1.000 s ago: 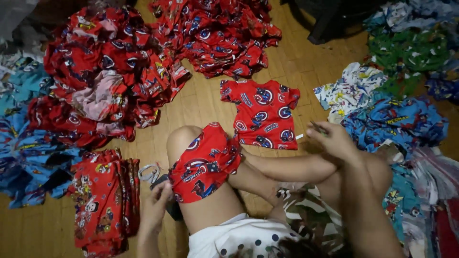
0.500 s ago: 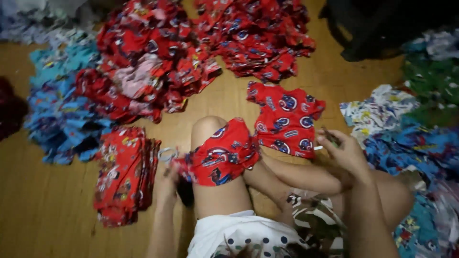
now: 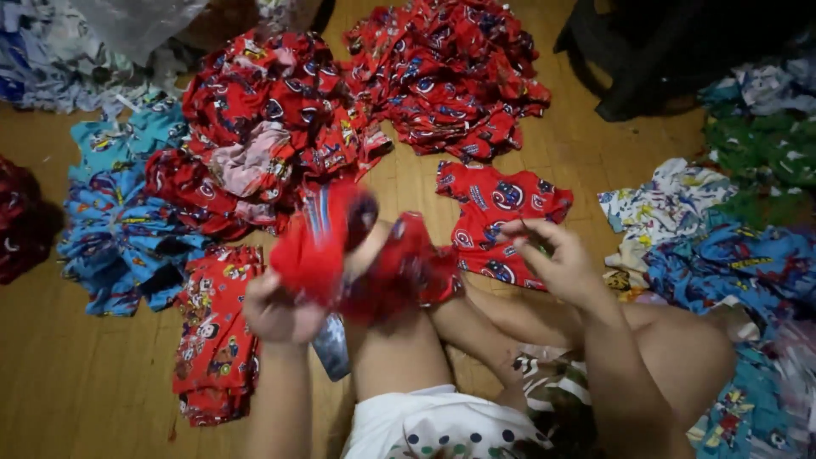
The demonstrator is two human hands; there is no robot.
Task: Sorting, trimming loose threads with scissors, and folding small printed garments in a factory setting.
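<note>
The person sits on the wooden floor (image 3: 68,382) with a bare knee raised at the centre of the frame. The left hand (image 3: 280,310), low and left of centre, has its fingers closed around a red printed garment (image 3: 348,251), lifting it above the knee; the cloth is blurred, so its shape is hard to make out. The right hand (image 3: 557,259), right of centre, is held up with the fingers curled loosely and the thumb and forefinger pinched together; whether they hold anything I cannot tell.

Just behind the right hand a small red shirt (image 3: 497,217) lies flat on the floor. Below the left hand, toward the lower left, sits a neat stack of folded red garments (image 3: 212,340). A big heap of red clothes (image 3: 263,127) fills the upper left, and another red heap (image 3: 450,72) lies at upper centre. Blue printed clothes (image 3: 119,229) are piled at the left edge, with more blue and green clothes (image 3: 748,204) along the right side.
</note>
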